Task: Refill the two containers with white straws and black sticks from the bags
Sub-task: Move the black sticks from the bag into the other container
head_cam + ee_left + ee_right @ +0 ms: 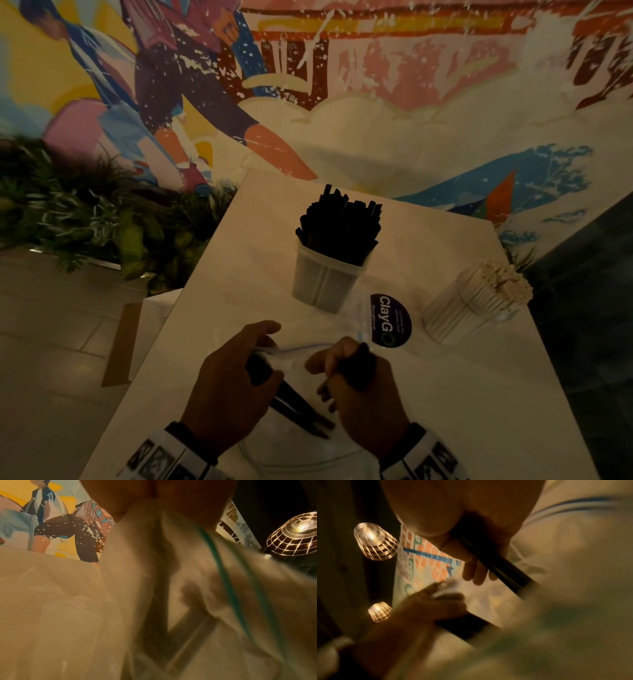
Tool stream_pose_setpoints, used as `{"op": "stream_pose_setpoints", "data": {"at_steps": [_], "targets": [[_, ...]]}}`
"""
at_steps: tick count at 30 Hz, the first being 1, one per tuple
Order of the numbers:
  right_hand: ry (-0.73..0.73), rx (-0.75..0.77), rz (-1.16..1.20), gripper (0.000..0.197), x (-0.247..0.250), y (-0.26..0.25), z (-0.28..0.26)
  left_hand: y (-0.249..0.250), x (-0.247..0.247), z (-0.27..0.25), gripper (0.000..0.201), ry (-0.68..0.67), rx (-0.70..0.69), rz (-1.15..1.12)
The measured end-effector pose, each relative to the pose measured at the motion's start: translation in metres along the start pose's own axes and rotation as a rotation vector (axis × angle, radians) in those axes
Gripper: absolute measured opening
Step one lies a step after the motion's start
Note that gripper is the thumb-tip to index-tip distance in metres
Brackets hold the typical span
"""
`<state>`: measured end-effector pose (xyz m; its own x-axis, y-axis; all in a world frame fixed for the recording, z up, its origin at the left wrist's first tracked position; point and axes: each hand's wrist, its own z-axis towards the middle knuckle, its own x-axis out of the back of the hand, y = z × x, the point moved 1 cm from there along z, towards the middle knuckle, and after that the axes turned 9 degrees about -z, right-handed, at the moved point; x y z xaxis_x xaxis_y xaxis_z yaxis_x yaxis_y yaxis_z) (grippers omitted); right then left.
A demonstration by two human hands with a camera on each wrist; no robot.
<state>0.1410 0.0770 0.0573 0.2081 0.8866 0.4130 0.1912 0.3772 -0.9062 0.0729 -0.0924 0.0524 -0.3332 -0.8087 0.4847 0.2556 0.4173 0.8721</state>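
The white table carries two containers: one of black sticks behind the clear bag, one of white straws to its right. Left hand pinches the bag's blurred mouth; right hand grips a bundle of black sticks, count unclear.

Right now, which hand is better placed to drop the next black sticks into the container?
The right hand: it already grips a bundle of black sticks clear of the bag. The left hand is busy holding the bag's mouth. The container stands straight ahead of both.
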Motion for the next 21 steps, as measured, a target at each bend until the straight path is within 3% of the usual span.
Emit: {"op": "stream_pose_setpoints", "data": {"at_steps": [3,5,10,12,14,17,21], "targets": [[-0.018,0.074,0.322,0.023,0.021,-0.046,-0.001,-0.002,0.001,0.000,0.067,-0.003,0.011,0.007],[0.062,0.226,0.432,0.024,0.041,-0.077,0.003,-0.002,0.002,-0.001,0.065,0.007,0.010,-0.001],[0.312,0.679,0.463,0.020,0.090,-0.136,0.039,-0.002,0.002,0.000,0.062,0.013,0.002,0.000],[0.393,0.787,0.464,0.020,0.103,-0.154,0.060,-0.004,0.002,-0.001,0.062,0.014,0.010,-0.019],[0.444,0.797,0.482,0.010,0.112,-0.166,0.081,-0.006,0.003,-0.001,0.067,0.017,-0.004,-0.031],[0.575,0.717,0.528,0.036,0.112,-0.177,0.101,-0.009,0.004,-0.002,0.070,0.032,0.004,-0.064],[0.721,0.607,0.502,0.043,0.095,-0.169,0.129,-0.010,0.003,-0.001,0.058,0.014,0.035,-0.049]]}}
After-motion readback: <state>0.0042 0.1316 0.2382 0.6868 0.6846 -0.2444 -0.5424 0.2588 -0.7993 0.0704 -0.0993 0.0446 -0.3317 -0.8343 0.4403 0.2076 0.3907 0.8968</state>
